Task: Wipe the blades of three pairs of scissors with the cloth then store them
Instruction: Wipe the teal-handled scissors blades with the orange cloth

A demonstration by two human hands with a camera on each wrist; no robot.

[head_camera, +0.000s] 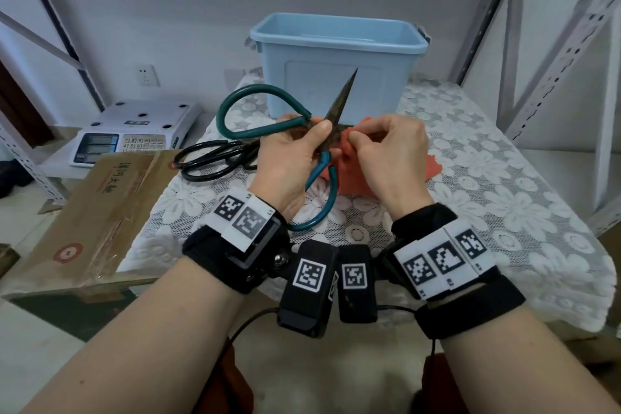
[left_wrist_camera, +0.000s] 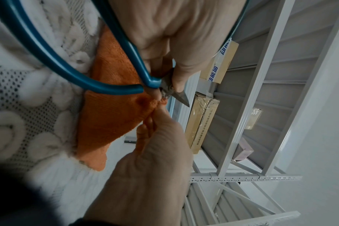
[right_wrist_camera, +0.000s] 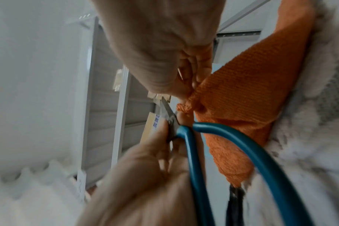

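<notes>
Left hand [head_camera: 289, 158] grips the opened teal-handled steel scissors [head_camera: 268, 118] at the pivot, right hand [head_camera: 389, 151] pinches the orange terry cloth [left_wrist_camera: 114, 107]: wipe pivot-to-tip along the spine, fingers off the edge.

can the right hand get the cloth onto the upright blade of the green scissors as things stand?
Probably yes. The right hand already pinches the orange cloth right beside the pivot, and the blade stands bare above the left hand, which grips the green scissors low down. Nothing stands between them.

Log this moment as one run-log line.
left hand: grips green-handled scissors, open, tip up | right hand: pinches orange cloth at pivot | black scissors: on table | blue bin: behind
</notes>
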